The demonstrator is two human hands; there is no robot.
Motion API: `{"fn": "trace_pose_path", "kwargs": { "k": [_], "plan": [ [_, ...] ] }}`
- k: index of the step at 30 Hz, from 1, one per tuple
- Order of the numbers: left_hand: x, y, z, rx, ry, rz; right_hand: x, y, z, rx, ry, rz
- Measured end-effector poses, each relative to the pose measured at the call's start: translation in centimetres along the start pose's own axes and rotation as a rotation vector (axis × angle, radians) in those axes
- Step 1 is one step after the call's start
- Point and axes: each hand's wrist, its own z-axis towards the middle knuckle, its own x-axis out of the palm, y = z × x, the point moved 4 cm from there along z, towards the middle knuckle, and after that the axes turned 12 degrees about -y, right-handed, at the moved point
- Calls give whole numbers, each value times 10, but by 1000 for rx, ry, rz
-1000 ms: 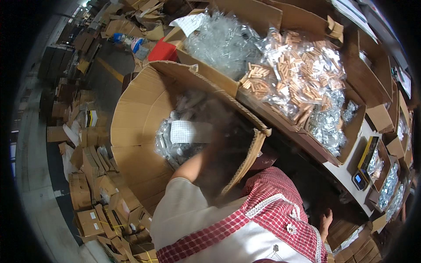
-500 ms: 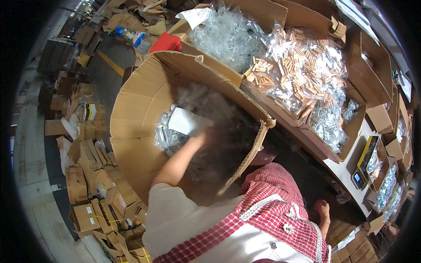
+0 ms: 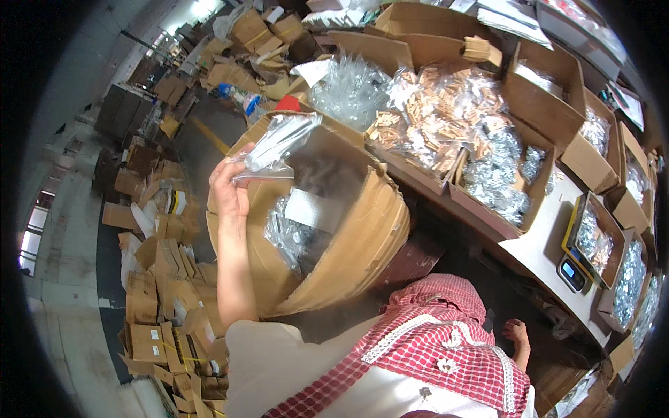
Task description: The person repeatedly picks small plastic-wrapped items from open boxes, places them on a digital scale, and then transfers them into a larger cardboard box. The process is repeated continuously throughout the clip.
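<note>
My left hand (image 3: 230,188) is raised over the left rim of a large, deep cardboard box (image 3: 355,240). Its fingers are closed on the end of a clear plastic bag (image 3: 282,143) with shiny, silvery contents I cannot make out. Inside the box lie more clear bags (image 3: 286,233) and a white sheet of paper (image 3: 313,209); the rest of the box's inside is dim. My right hand (image 3: 516,334) hangs low beside my red checked apron, fingers loosely bent and nothing visible in them. It is apart from the bench.
Along the bench, open boxes hold bags of copper-coloured pieces (image 3: 446,115), empty-looking clear bags (image 3: 348,90) and bags of silvery parts (image 3: 495,174). A yellow-and-black scale (image 3: 571,275) stands to their right. Stacked cartons (image 3: 146,296) crowd the left side.
My left hand has come up out of the box, up and to the left, and now holds a clear bag. The view has shifted; my right hand still hangs low.
</note>
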Motion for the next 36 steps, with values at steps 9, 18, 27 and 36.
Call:
{"fn": "trace_pose_path", "kwargs": {
  "k": [9,18,27,36],
  "plan": [
    [165,20,-155,-214,387,-300,-82,123,-91,-300,74,397],
    [337,75,-340,-485,983,-310,-141,228,-245,-660,453,843],
    [433,144,-419,-945,1041,-379,-177,225,-241,-688,82,1149],
    [509,210,-430,-1148,1039,-34,-238,257,-189,-701,-84,1083]
  ]
}}
